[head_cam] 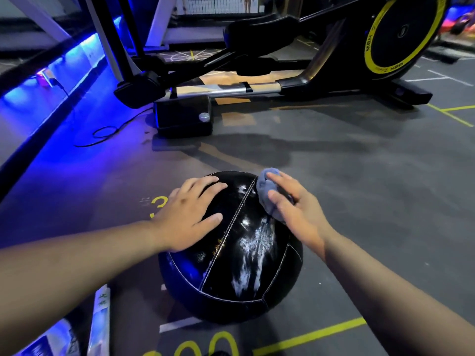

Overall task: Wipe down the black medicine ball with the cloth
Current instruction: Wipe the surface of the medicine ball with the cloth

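Hands of a person both lie on the black medicine ball (pixel 239 265), which stands on the grey floor (pixel 359 176) among yellow painted lines (pixel 311 336), well apart from the exercise machine (pixel 282 86) at the far side. The left hand (pixel 187 217) lies flat on the upper left part of the ball, with its fingers straight and spread and holding nothing. The right hand (pixel 298 211) grips a bunched grey-blue cloth (pixel 264 186) between thumb and fingers and presses it against the upper right part of the ball, just beside the white seam (pixel 239 209).
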`<state>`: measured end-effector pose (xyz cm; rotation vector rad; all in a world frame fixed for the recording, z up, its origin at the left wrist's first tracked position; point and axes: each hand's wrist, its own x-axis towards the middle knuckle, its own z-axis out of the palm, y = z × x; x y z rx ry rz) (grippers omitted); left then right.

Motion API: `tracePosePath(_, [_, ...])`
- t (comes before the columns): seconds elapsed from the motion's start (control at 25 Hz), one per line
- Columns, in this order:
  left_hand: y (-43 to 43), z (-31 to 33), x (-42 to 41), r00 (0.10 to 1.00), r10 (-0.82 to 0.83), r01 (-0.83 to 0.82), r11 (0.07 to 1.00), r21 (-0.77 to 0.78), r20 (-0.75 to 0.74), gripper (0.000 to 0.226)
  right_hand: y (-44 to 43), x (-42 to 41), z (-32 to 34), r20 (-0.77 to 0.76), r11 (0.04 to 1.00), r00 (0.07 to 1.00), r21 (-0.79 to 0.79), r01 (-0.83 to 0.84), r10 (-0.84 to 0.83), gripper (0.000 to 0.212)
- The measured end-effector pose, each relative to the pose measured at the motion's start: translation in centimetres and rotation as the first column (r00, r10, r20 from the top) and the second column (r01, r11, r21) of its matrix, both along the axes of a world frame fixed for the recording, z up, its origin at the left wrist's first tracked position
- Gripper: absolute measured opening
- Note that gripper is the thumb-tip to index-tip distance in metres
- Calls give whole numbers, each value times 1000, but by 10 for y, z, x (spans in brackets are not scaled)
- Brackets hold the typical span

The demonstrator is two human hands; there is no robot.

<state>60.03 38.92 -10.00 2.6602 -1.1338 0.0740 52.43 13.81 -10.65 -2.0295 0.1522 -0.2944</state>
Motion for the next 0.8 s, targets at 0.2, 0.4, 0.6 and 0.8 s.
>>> tracePosePath(0.2, [9, -5, 14, 999, -9, 10, 1000, 7, -50, 67, 31, -52, -19, 313, 863, 907, -495, -99, 283, 47])
tracePosePath(0.4, [16, -5, 22, 997, -6, 4, 1000, -30, -83, 67, 64, -88, -66, 159, 285, 621, -953, -107, 767, 33])
tracePosePath(0.6, [14, -6, 24, 995, -1, -4, 999, -47, -102, 68, 41, -48, -41, 321, 594, 763, -798, -102, 561, 39])
tracePosePath(0.8, [13, -7, 21, 995, -2, -3, 999, -48, -102, 69, 7, -1, -16, 213, 971, 975, -210, 113, -68, 41])
